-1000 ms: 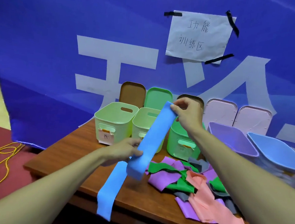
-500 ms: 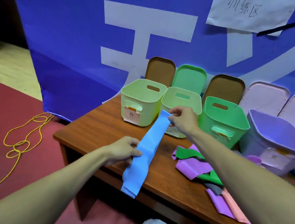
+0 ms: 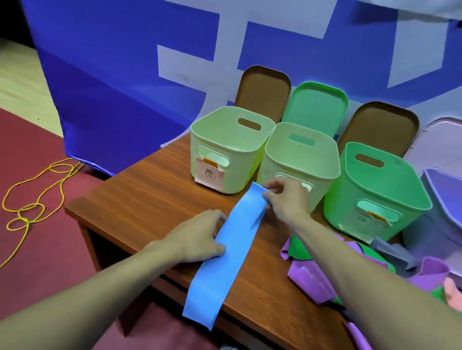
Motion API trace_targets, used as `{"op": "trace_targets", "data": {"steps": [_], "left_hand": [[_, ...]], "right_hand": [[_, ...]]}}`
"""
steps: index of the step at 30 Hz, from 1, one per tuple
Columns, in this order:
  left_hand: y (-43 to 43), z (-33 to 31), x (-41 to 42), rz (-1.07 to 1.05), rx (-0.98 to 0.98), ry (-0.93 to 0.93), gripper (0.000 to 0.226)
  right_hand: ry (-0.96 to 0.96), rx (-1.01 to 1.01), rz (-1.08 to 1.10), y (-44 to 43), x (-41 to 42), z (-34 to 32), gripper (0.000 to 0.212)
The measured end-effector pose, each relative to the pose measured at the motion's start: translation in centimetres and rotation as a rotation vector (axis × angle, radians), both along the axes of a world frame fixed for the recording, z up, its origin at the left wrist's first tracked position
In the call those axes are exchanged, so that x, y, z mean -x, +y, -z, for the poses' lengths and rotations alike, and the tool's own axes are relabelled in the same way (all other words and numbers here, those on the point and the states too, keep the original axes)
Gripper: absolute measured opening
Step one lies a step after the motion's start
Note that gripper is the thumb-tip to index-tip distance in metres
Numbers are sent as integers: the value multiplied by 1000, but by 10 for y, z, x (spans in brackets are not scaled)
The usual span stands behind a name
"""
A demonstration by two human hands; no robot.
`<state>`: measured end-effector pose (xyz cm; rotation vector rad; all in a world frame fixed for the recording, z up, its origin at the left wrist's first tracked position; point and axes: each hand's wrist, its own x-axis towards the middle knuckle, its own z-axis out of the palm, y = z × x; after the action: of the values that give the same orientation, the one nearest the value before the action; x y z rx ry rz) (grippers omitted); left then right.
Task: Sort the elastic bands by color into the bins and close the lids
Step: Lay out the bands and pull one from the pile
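Head camera: the left hand (image 3: 197, 237) grips the left edge of a blue band (image 3: 226, 254) about halfway along, fingers curled round it. The right hand (image 3: 286, 200) pinches the band's far end between thumb and fingertips. The band runs in a long strip across the wooden table (image 3: 150, 196), and its near end hangs over the front edge.

Just behind the right hand stands a pale green bin (image 3: 274, 175). Another pale bin (image 3: 241, 170) with a paper label stands to its left, a brighter green bin (image 3: 341, 200) to its right, and a purple bin (image 3: 442, 219) beyond that. All are open. Their lids lean against a blue banner (image 3: 109, 54) behind them: brown lid (image 3: 262, 90), green lid (image 3: 315, 107), second brown lid (image 3: 380, 125), pale lid (image 3: 453, 148).

A pile of bands (image 3: 312, 280) in purple, green, grey and pink lies on the table under the right forearm. A yellow cord (image 3: 28, 208) lies looped on the red floor to the left.
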<state>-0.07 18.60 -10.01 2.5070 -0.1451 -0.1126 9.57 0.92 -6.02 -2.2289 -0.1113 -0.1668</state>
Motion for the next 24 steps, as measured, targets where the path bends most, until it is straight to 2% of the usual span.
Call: {"op": "trace_targets", "data": {"steps": [3,6,10,14,16,19,24], "left_hand": [[-1,5,-10,65,-41,-76,59],[-5,7,-20,28,24,-101,59],[-6,11,-29,82,-74,-124,56],[-12,11,-35,-69,308,-92,52],[-14,11,-37,-97,348,-102,51],[-15,9,-36,-37,265,-119,52],[-19,12,-35,139,23,-139,40]], "right_hand": [[-2,37,9,1,-4,14,16],[-15,71,15,1,-5,22,17],[-112,62,30,0,-3,27,16],[-184,26,-35,-1,5,23,17],[-193,12,-47,-2,8,20,17],[-187,70,-36,-8,10,19,17],[-109,292,2,-10,14,36,24]]}}
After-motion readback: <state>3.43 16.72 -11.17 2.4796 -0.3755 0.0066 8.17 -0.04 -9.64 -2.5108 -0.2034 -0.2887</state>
